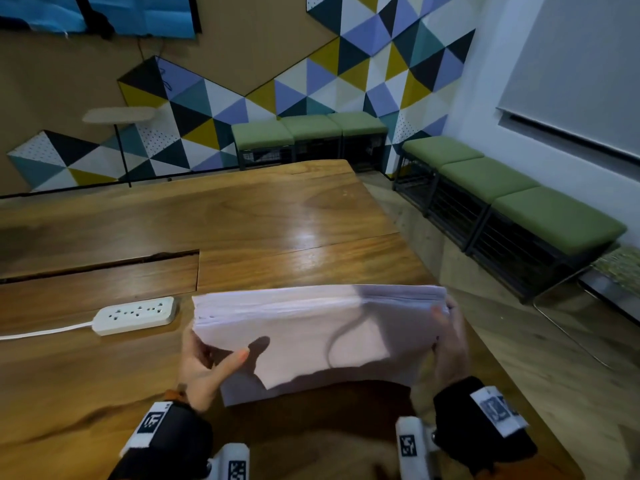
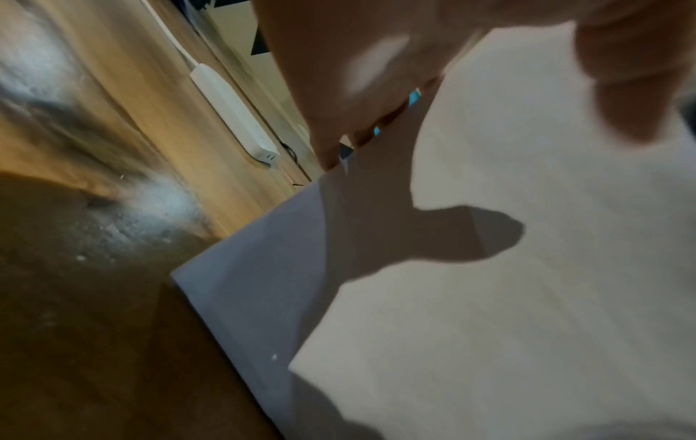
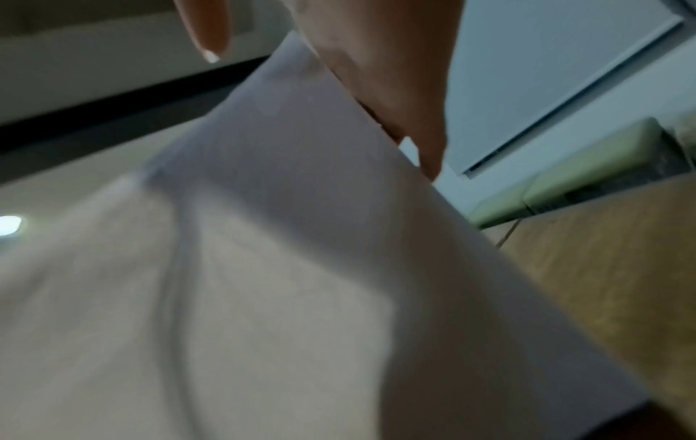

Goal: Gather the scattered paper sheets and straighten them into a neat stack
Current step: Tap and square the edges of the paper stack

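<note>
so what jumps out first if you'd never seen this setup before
The thick stack of white paper held upright on edge on the wooden table, the left hand and right hand gripping its two sides. Next, a white power strip left of the stack, and the bright triangle-patterned wall behind.

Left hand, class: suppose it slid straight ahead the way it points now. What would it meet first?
Likely the white power strip, just beyond the left hand gripping the paper stack; depth is uncertain.
</note>
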